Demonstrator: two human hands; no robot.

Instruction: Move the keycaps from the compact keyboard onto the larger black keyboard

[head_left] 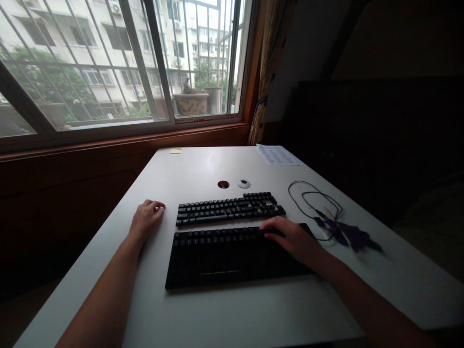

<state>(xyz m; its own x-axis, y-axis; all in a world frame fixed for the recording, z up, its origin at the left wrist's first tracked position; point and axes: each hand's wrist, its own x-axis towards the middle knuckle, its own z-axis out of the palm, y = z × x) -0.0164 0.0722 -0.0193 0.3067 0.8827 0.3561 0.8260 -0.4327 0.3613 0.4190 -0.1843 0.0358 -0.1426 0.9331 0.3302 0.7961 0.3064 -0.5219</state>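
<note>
A black keyboard (224,261) lies on the white table in front of me. Its upper rows carry keycaps, while the lower part is dark with no keycaps that I can make out. Just beyond it, loose black keycaps (217,211) stand laid out in rows. My right hand (286,235) reaches over the keyboard's right side, thumb and index finger closing at a keycap near the right end of the top rows. To the left of the keycaps, my left hand (148,217) rests on the table with fingers loosely bent and apart, holding nothing.
At right lie a coiled black cable (315,193) and a dark purple cloth-like item (348,234) with a thin stick on it. Behind the keycaps are a round hole (224,184) and its white cover (244,183). Printed paper (277,155) and a yellow note (176,151) lie at the far edge.
</note>
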